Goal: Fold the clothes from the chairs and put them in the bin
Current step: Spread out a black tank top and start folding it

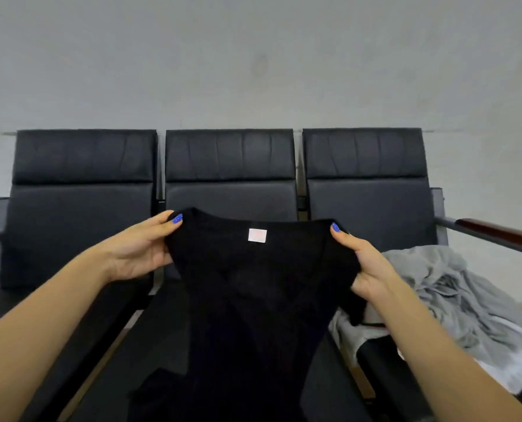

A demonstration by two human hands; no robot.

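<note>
Black top (247, 300) held up over middle chair (230, 178), label (257, 234) facing cam. Left hand (137, 248) pinching left shoulder, thumb on top, other fingers curled behind. Right hand (363, 266) pinching right shoulder same way. Grey clothes (445, 300) heaped on right chair (369, 184), near right edge.

Left chair seat (70, 300) bare; grey clothes pile (454, 300) covers right chair seat.

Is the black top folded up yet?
Not yet. The black top hangs spread open, the left hand and right hand gripping its shoulders, label showing.
</note>
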